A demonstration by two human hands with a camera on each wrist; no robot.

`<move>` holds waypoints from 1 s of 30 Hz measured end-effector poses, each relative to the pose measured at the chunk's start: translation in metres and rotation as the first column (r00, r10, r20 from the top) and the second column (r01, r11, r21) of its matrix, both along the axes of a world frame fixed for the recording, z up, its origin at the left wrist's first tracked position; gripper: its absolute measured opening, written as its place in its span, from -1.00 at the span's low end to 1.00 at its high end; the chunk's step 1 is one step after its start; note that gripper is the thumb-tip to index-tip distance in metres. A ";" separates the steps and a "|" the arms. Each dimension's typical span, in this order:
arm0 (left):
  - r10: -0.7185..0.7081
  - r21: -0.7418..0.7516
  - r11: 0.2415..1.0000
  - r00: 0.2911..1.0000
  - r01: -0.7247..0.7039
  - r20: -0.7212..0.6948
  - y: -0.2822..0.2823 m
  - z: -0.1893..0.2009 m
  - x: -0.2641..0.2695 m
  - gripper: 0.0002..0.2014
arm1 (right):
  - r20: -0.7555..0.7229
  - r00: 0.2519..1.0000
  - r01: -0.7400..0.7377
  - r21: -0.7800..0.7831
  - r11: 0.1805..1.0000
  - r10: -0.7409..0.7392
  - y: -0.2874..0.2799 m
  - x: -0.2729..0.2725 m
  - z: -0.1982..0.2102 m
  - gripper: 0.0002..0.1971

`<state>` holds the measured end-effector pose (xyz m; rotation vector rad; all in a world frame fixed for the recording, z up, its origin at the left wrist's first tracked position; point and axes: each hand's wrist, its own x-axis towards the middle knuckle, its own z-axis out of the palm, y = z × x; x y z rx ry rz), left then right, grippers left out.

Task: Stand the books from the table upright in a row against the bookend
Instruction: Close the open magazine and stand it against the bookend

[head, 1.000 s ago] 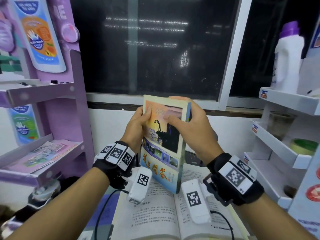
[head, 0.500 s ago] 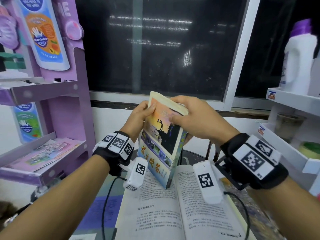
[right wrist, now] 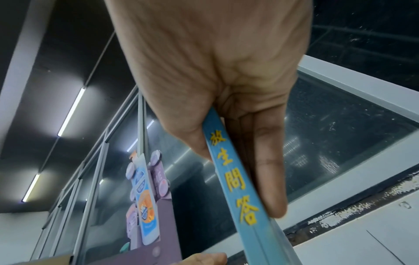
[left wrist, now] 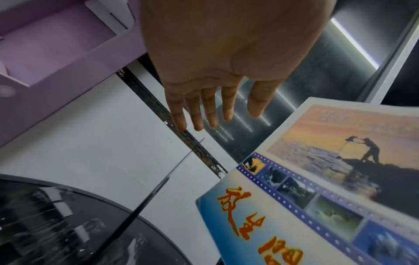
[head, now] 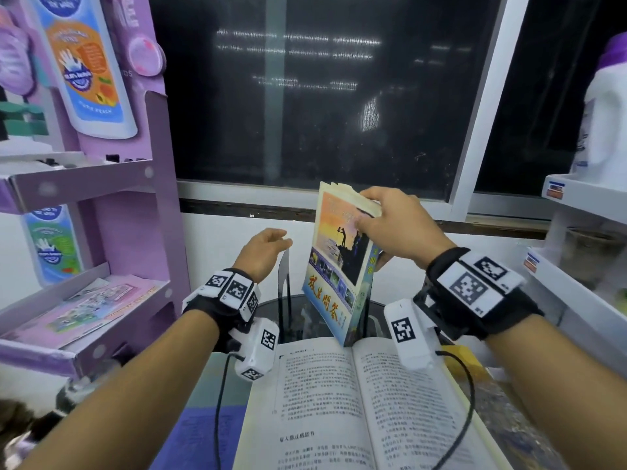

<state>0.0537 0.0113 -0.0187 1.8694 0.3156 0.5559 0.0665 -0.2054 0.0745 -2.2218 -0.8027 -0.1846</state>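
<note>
A paperback with a sunset cover [head: 339,266] stands upright, tilted slightly, its lower edge at the far end of the open book [head: 339,401] lying on the round dark glass table [head: 298,320]. My right hand [head: 369,215] grips the paperback's top from above; the right wrist view shows fingers [right wrist: 267,161] pinching beside its blue spine [right wrist: 233,172]. A thin black bookend [head: 284,283] stands just left of the paperback. My left hand [head: 274,240] hovers over the bookend, fingers [left wrist: 211,111] straight and holding nothing, apart from the cover [left wrist: 317,188].
A purple display shelf [head: 84,184] with a leaflet stands close on the left. White shelves [head: 593,198] with a detergent bottle [head: 607,113] stand on the right. A dark window [head: 305,96] and white wall lie behind the table. Wrist cables trail over the open book.
My left hand has let go of the paperback and drawn off to the left. My right hand keeps hold of it and has carried it back and to the right.
</note>
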 end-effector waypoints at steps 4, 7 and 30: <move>0.035 0.010 0.999 0.996 -0.034 -0.084 0.008 -0.019 0.016 -0.65 | -0.015 0.999 0.030 -0.007 1.000 -0.030 0.024 0.024 -0.009 -0.78; 0.027 -0.034 0.999 0.995 -0.030 -0.092 0.013 -0.031 0.023 -0.71 | -0.051 0.997 0.050 -0.001 0.999 -0.050 0.042 0.042 -0.018 -0.78; -0.170 -0.233 0.956 0.983 0.180 0.062 0.029 -0.048 0.018 -0.67 | -0.152 0.988 0.005 -0.184 0.983 -0.033 0.130 0.086 -0.096 -0.63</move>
